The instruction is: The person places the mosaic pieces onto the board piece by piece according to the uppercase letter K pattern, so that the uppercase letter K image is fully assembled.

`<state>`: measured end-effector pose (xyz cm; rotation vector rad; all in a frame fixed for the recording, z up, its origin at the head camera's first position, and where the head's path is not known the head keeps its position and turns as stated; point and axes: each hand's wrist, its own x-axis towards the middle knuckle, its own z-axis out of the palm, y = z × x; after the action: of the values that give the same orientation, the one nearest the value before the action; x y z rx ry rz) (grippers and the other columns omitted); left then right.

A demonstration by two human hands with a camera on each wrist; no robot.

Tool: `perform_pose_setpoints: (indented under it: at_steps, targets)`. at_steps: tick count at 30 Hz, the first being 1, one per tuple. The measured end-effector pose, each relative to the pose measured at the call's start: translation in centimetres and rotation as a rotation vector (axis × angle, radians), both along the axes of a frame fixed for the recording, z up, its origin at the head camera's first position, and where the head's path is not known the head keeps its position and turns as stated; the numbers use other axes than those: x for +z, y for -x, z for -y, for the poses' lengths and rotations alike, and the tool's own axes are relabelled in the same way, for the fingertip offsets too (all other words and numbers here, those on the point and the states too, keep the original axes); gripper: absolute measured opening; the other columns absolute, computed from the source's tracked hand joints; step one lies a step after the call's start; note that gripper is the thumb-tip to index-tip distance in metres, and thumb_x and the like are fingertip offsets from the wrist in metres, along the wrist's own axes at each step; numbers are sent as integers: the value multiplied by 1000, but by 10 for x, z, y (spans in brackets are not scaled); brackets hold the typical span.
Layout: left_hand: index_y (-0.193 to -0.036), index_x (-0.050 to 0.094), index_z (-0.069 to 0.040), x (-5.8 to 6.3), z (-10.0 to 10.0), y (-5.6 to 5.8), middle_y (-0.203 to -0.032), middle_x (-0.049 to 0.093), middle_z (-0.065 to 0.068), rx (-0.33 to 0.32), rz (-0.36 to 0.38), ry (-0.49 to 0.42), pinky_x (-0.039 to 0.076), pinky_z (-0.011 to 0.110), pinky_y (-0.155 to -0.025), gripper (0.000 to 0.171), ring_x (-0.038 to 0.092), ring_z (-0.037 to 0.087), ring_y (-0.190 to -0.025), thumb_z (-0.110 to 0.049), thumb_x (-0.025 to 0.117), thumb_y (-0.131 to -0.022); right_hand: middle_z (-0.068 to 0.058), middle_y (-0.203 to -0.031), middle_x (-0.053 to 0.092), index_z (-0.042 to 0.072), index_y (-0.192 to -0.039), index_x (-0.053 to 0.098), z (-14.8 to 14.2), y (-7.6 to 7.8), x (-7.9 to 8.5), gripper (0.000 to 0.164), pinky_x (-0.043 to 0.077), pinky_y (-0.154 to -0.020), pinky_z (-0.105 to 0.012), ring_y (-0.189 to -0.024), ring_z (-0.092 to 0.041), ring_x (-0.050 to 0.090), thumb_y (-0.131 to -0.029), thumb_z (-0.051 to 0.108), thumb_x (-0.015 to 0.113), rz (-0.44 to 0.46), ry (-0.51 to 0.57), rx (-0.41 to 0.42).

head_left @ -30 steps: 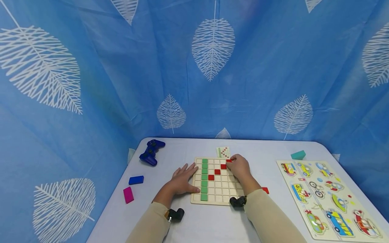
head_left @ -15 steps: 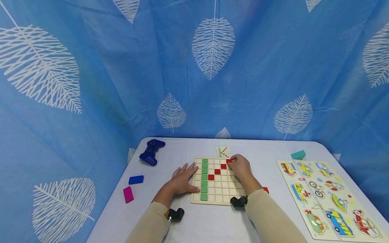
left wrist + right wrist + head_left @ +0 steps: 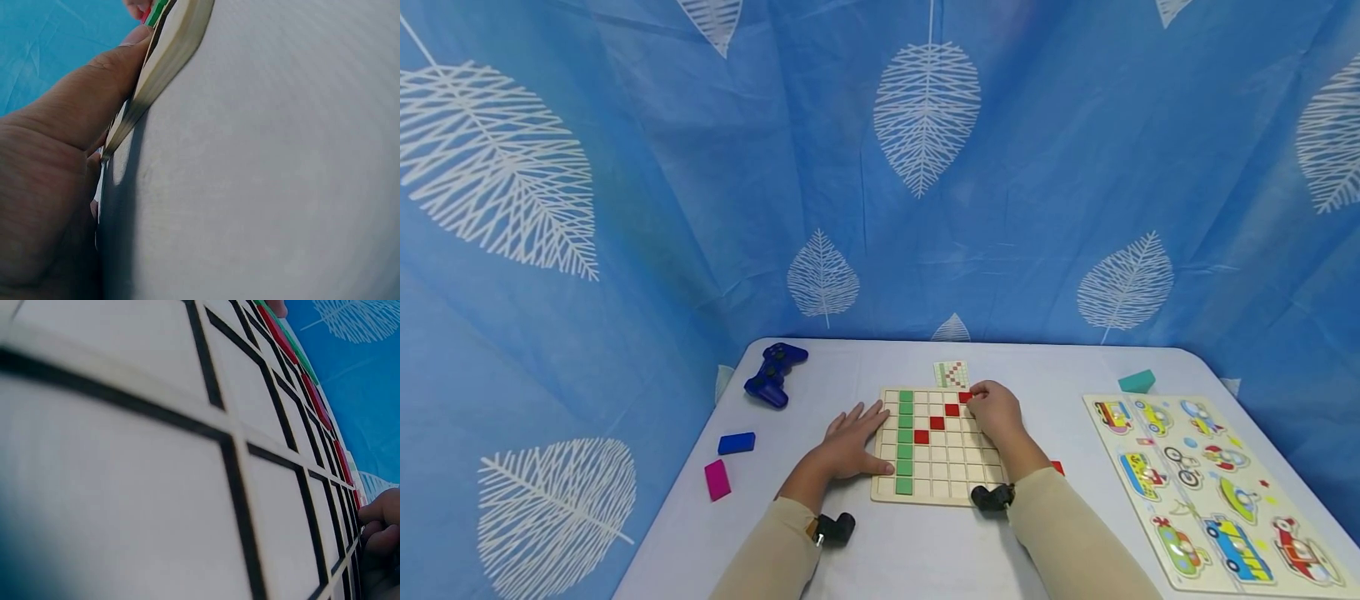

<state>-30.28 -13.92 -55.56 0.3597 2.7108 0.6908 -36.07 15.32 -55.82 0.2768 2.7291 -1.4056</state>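
A wooden grid board (image 3: 940,492) lies on the table. One column holds green tiles (image 3: 905,437), and red tiles (image 3: 937,423) form a diagonal up to the far edge. My left hand (image 3: 847,446) rests at the board's left edge with fingers spread; its thumb (image 3: 94,94) lies over the rim in the left wrist view. My right hand (image 3: 996,412) is at the far right corner, fingers bent, fingertips beside the farthest red tile (image 3: 966,397). In the right wrist view the bent fingers (image 3: 382,515) show by the red row's end; whether they pinch anything is hidden.
Behind the board lies a small pattern card (image 3: 952,374). At left are a blue game controller (image 3: 773,375), a blue block (image 3: 736,443) and a pink block (image 3: 717,481). At right are a vehicle puzzle board (image 3: 1210,492), a teal block (image 3: 1137,382) and a partly hidden red piece (image 3: 1057,467).
My right hand has shifted slightly right, so more of the farthest red tile shows. My left hand and the board stay where they were.
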Motion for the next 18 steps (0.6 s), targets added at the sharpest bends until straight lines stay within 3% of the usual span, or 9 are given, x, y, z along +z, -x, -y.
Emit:
perform_pose_setpoints:
  at_steps: [8,14,18]
  targets:
    - [-166,32,-30,0,-1,0,-177,16,-8,-13,-1,-4,1,56,-131,108,4,28,-165,-62,86,-77,-13,-111,63,4,-133,63,-15,-4,3,36,51,-75,-34,-95,-25,60,-102,20,61,3,71,23]
    - [-166,33,-27,-1,1,2,-177,17,-6,-35,-9,-13,3,57,-131,108,5,29,-164,-60,86,-79,-16,-108,62,1,-131,63,-39,-5,9,34,50,-69,-33,-89,-26,60,-101,18,62,-50,9,-65]
    - [-166,31,-28,-3,3,3,-177,16,-7,-36,-7,2,2,56,-131,108,4,28,-165,-63,85,-79,-19,-115,61,1,-133,60,-53,-6,8,37,52,-74,-36,-97,-30,59,-100,17,63,1,-19,-118]
